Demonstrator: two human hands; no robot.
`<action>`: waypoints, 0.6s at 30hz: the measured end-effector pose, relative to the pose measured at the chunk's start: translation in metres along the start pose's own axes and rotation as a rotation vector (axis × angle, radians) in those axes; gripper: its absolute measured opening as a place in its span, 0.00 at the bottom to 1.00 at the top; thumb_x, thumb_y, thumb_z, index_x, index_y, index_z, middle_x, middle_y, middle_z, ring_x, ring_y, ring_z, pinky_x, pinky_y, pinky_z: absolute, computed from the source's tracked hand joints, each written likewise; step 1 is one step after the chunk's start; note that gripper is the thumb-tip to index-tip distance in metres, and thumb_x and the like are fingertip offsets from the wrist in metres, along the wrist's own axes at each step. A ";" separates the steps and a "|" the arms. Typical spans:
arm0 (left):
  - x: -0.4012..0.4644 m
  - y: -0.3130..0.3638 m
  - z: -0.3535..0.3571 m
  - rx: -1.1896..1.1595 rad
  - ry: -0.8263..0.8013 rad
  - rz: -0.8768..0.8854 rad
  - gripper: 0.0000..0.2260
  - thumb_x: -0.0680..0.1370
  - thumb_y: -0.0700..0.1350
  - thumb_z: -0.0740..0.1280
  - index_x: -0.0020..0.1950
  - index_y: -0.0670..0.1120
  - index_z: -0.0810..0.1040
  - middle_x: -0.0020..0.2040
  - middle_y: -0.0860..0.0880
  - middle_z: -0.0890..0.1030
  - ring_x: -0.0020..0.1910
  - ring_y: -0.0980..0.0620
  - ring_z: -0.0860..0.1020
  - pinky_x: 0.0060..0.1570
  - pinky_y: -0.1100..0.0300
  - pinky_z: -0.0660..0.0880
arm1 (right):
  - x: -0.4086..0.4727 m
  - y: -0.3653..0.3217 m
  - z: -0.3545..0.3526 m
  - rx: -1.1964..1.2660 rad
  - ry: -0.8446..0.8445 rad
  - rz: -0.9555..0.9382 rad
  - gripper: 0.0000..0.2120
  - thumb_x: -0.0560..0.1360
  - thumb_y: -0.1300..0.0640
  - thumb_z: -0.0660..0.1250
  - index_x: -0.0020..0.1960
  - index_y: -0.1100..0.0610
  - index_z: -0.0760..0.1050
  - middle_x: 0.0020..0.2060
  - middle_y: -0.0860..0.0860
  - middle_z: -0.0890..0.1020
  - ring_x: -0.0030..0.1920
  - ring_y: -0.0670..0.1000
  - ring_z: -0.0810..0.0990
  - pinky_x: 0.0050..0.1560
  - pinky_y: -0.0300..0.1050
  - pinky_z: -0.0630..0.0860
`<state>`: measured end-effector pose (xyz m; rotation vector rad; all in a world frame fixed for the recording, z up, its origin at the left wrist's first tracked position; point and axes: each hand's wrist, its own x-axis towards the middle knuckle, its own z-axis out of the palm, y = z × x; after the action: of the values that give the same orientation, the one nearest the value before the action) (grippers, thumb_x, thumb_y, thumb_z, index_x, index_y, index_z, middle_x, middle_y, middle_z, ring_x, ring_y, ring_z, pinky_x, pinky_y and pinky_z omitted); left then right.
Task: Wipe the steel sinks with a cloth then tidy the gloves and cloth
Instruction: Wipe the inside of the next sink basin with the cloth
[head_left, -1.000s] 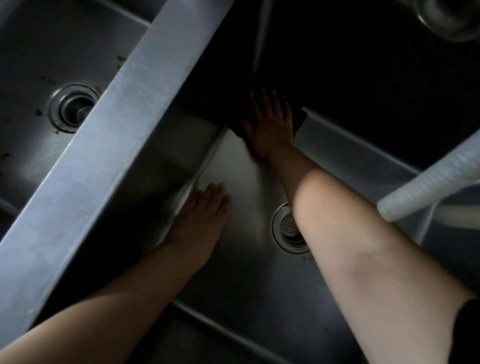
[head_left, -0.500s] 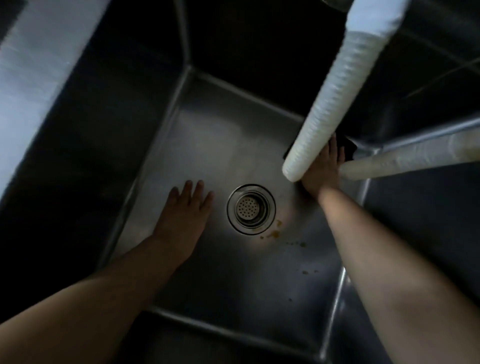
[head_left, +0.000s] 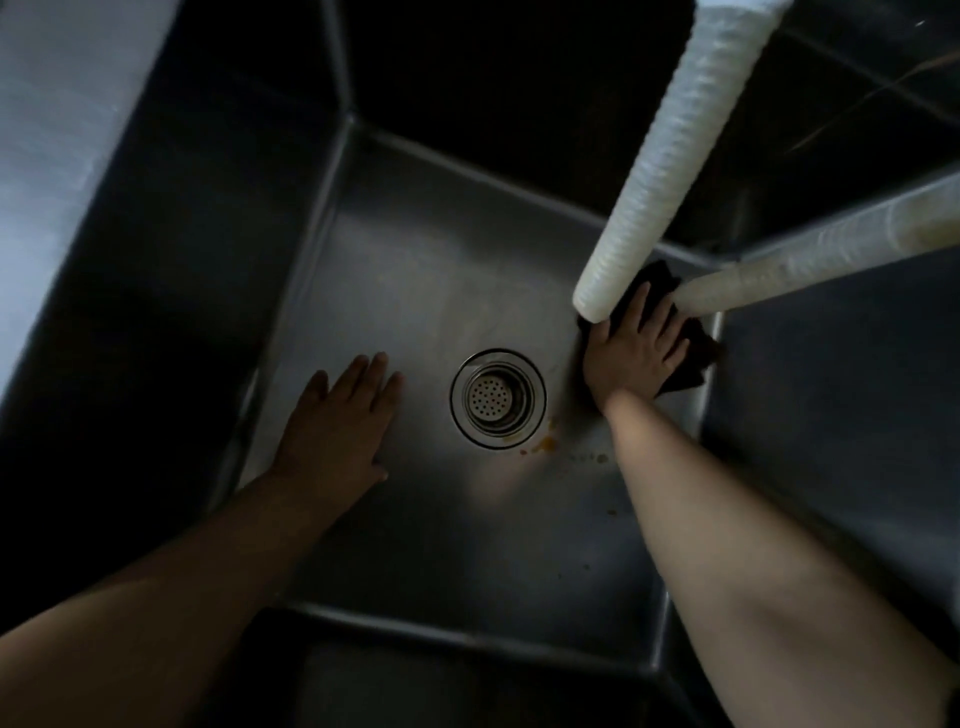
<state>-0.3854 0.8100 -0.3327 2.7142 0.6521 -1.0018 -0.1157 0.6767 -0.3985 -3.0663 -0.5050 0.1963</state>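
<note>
Leaning into the deep steel sink (head_left: 395, 249), the person braces the flat, empty left hand (head_left: 340, 415) on its floor so the right hand (head_left: 636, 353), fingers spread, can press the dark crumpled cloth (head_left: 693, 358) into the right-hand corner.

i see no readable text, label, brand or number anywhere on what lies before me.

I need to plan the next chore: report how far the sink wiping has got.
Done: nothing looks finished. In hand: the right hand presses a dark cloth on the steel sink floor; the left hand rests flat. Left: orange specks by the round drain strainer; tidying.
</note>
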 end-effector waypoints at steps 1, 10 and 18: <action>-0.003 -0.005 0.002 0.002 0.005 -0.012 0.44 0.75 0.59 0.64 0.77 0.46 0.37 0.77 0.44 0.38 0.77 0.45 0.42 0.74 0.46 0.48 | -0.004 -0.012 0.001 0.026 0.005 -0.010 0.31 0.77 0.42 0.53 0.76 0.56 0.54 0.75 0.59 0.56 0.75 0.60 0.49 0.72 0.60 0.44; -0.020 -0.020 0.016 -0.029 -0.013 -0.132 0.42 0.76 0.57 0.63 0.77 0.44 0.38 0.77 0.42 0.38 0.77 0.44 0.42 0.74 0.46 0.50 | -0.033 -0.138 0.010 -0.004 -0.081 -0.254 0.33 0.78 0.39 0.51 0.77 0.51 0.44 0.77 0.56 0.45 0.76 0.58 0.41 0.73 0.58 0.38; -0.019 -0.020 0.018 -0.073 0.017 -0.131 0.41 0.77 0.55 0.63 0.77 0.45 0.38 0.77 0.43 0.38 0.77 0.46 0.41 0.75 0.48 0.46 | -0.073 -0.215 0.025 -0.080 -0.153 -0.723 0.32 0.77 0.37 0.49 0.77 0.48 0.47 0.77 0.54 0.47 0.76 0.58 0.41 0.71 0.60 0.38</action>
<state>-0.4182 0.8158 -0.3345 2.6488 0.8621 -0.9642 -0.2556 0.8567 -0.4042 -2.7156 -1.5943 0.3845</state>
